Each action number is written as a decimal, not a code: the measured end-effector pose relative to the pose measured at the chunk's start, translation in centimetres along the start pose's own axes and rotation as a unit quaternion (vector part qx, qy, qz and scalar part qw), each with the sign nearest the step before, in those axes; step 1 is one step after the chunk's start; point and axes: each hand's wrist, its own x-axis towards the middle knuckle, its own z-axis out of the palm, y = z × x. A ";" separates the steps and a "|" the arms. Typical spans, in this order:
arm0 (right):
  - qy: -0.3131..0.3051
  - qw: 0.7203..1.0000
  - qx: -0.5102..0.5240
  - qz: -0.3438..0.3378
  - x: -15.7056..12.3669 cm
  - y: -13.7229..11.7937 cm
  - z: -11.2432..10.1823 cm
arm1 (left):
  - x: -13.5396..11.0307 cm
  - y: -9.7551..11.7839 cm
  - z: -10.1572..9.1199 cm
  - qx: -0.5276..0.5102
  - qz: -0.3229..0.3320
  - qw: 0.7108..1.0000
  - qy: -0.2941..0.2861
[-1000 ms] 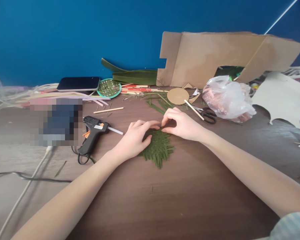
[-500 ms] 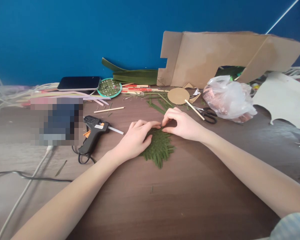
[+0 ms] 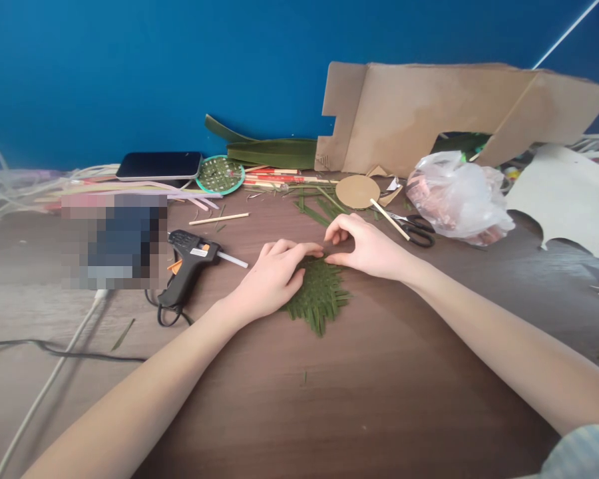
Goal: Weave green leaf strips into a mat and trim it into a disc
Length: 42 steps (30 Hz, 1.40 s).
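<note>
A small mat woven from green leaf strips lies on the brown table. My left hand rests flat on its left part, fingers stretched out and pressing the weave. At the mat's far edge my right hand pinches a strip end between thumb and fingertips. The two hands nearly touch above the mat.
A black glue gun with its cord lies left of the hands. Behind are a phone, a round green woven disc, loose leaf strips, a cardboard disc, scissors, a plastic bag and folded cardboard.
Almost nothing has moved; my right hand's fingers have shifted slightly at the mat's far edge while the left hand stays pressed on the weave.
</note>
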 end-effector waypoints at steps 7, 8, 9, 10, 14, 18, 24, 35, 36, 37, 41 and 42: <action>-0.004 1.000 -0.019 -0.006 0.1 0.3 0.0 | 0.0 0.0 0.0 0.002 0.005 1.000 0.004; -0.003 1.000 -0.020 -0.009 0.1 0.3 0.0 | 0.0 0.0 0.0 0.002 0.004 1.000 0.004; -0.002 1.000 -0.020 -0.011 0.1 0.3 0.0 | 0.0 0.0 0.0 0.002 0.003 1.000 0.003; -0.001 1.000 -0.017 -0.011 0.2 0.3 0.0 | 0.0 0.0 0.0 0.003 0.001 1.000 0.002; -0.004 1.000 0.001 -0.015 0.1 0.2 0.1 | 0.1 0.1 0.0 0.003 -0.003 1.000 -0.003; -0.007 1.000 0.002 -0.023 0.0 0.1 0.1 | 0.1 0.2 -0.1 0.005 -0.007 1.000 -0.007; -0.010 0.999 -0.003 -0.032 0.1 0.2 0.0 | 0.1 0.1 0.0 0.006 -0.011 1.000 -0.008; 0.014 0.999 0.002 0.029 0.0 -0.1 0.0 | 0.1 0.3 -0.2 0.002 -0.014 1.000 -0.010; 0.019 0.999 -0.005 0.034 0.0 -0.1 0.0 | 0.1 0.3 -0.2 0.002 -0.015 1.000 -0.011; 0.021 0.999 -0.014 0.039 0.0 -0.1 0.0 | 0.1 0.3 -0.2 0.003 -0.015 1.000 -0.011; 0.010 0.999 -0.039 0.035 0.0 -0.1 0.1 | 0.0 0.3 -0.2 0.003 -0.016 1.000 -0.013; 0.007 0.999 -0.039 0.032 0.0 -0.1 0.1 | 0.0 0.3 -0.2 0.003 -0.015 1.000 -0.013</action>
